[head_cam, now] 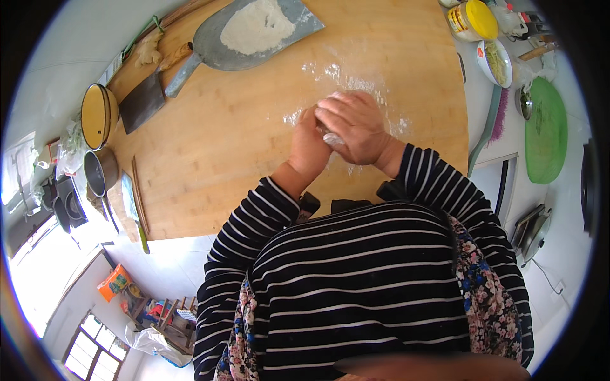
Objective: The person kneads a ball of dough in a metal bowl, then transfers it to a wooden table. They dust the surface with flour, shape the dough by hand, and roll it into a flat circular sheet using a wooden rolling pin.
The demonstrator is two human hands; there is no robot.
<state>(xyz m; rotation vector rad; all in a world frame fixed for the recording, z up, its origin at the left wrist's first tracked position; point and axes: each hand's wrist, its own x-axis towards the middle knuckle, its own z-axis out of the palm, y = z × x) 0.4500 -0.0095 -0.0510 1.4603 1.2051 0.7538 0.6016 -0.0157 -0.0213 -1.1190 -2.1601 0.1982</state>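
Observation:
My left hand [310, 143] and my right hand [355, 126] are clasped together over a wooden board [219, 143]. The right hand's fingers wrap over the left from above, and white flour coats the knuckles and fingers. A pale, floury bit [333, 139] shows between the palms; whether it is a fingertip or dough I cannot tell. Loose flour [340, 74] is scattered on the board just beyond and around my hands. Farther off, at the board's far side, lies a grey metal scoop [209, 50] bearing a heap of flour [257, 28].
Left on the board are a cleaver [143, 102], ginger root [149, 50], chopsticks [138, 195] and a green-handled knife [143, 238]. A saucepan [96, 174] stands by the left edge. Rightward are a yellow-lidded jar [481, 19], a bowl [507, 64], a purple-bristled brush [498, 116] and a green plastic disc [545, 135].

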